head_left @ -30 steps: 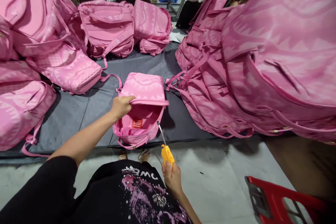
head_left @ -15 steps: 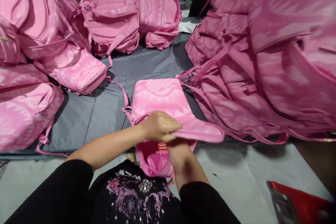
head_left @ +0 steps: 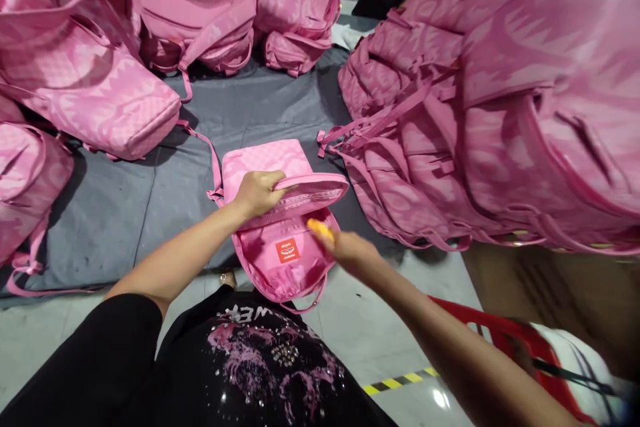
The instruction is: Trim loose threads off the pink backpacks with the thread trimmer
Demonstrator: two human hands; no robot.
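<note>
A pink patterned backpack [head_left: 267, 153] lies on the dark cloth in front of me, its main compartment unzipped and its mouth towards my body. My left hand [head_left: 261, 193] grips the edge of the front panel [head_left: 320, 192] and holds it raised. Inside, a red label [head_left: 287, 250] shows on the pink lining. At the opening's right edge, my right hand [head_left: 353, 250] is closed around a small yellow tool [head_left: 321, 230]. Motion blurs that tool, so I cannot make out its exact kind.
Stacked pink backpacks [head_left: 540, 113] fill the right side. More pink backpacks [head_left: 195, 13] stand at the back and left on the dark cloth [head_left: 165, 193]. On the floor at lower right are a red crate [head_left: 480, 327] and yellow-black tape [head_left: 400, 381].
My right hand has come out of the backpack's opening and now shows a yellow tool. The panel in my left hand is lifted higher, exposing the red label. The view has tilted down.
</note>
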